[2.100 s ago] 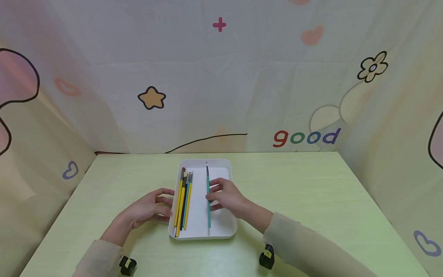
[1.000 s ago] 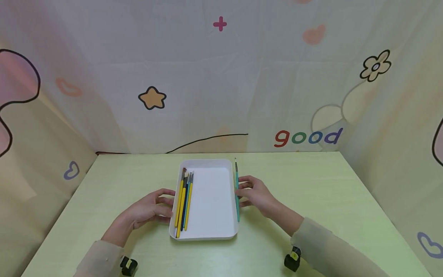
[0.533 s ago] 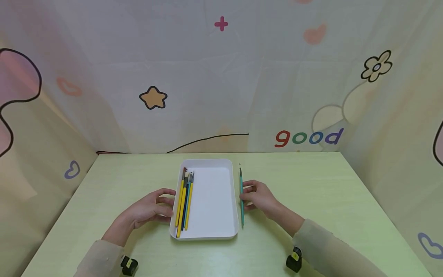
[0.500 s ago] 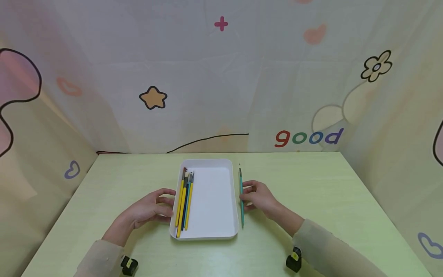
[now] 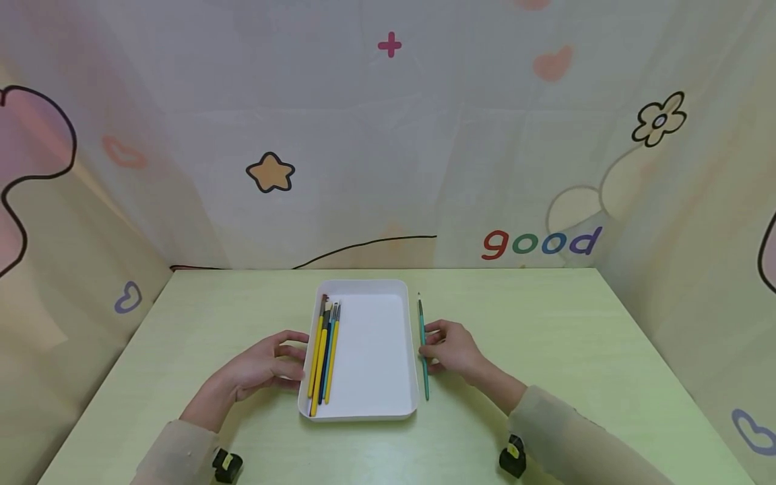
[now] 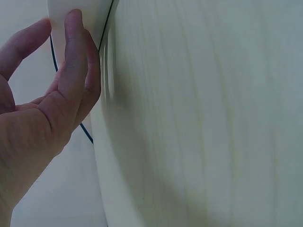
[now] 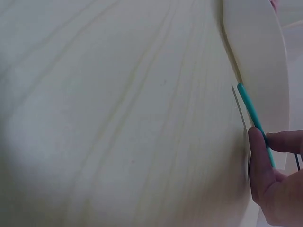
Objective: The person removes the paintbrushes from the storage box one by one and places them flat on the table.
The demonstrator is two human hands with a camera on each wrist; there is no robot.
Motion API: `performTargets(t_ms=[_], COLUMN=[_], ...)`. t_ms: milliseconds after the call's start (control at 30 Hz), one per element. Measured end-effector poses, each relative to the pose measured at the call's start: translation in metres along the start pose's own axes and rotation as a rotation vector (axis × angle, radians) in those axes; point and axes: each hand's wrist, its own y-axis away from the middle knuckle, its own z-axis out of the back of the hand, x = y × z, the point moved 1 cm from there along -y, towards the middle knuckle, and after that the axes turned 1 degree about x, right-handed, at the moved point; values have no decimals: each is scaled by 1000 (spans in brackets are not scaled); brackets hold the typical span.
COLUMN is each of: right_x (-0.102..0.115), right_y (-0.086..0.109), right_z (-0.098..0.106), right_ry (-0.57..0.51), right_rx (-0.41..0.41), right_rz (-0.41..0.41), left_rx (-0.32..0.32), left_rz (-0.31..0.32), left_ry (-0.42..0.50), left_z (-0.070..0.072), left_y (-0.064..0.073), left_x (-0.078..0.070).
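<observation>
In the head view my right hand [image 5: 456,348] pinches a teal paintbrush [image 5: 422,320] just right of the white tray [image 5: 370,407], bristles pointing away from me. The right wrist view shows thumb and finger on the teal handle [image 7: 249,105], close over the table and beside the tray's outer wall [image 7: 258,52]. My left hand [image 5: 261,364] touches the tray's left side with relaxed, spread fingertips. From the left wrist, the hand [image 6: 42,127] has its fingertips at the tray's wall [image 6: 92,9]. Several paintbrushes [image 5: 318,357], with yellow, dark and blue handles, lie along the tray's left inside.
The tray stands on a pale green wood-grain table [image 5: 533,323]. A printed cloth [image 5: 364,135] hangs behind and on both sides of it. Black devices, one on the left [image 5: 227,465] and one on the right [image 5: 512,457], sit at the wrists.
My right hand has carried the teal paintbrush from over the tray to the right, past its rim, then lowered it slightly beside the tray. The left hand and tray stay put.
</observation>
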Motion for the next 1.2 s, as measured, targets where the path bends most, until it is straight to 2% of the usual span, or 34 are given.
performTargets(t_ms=[467,800,1200], right_x=[1,4,4], right_y=[-2,-1,-1], right_z=[-5,-8,-8], right_ry=[282,298,346], right_rx=[-38,-13,-3], right_rz=[82,79,131], left_rx=[-2,-4,-9], left_rz=[1,-7,-10], left_ry=[5,4,0], left_z=[-1,-1,0], left_y=[1,2,2], left_x=[-1,-1,-1])
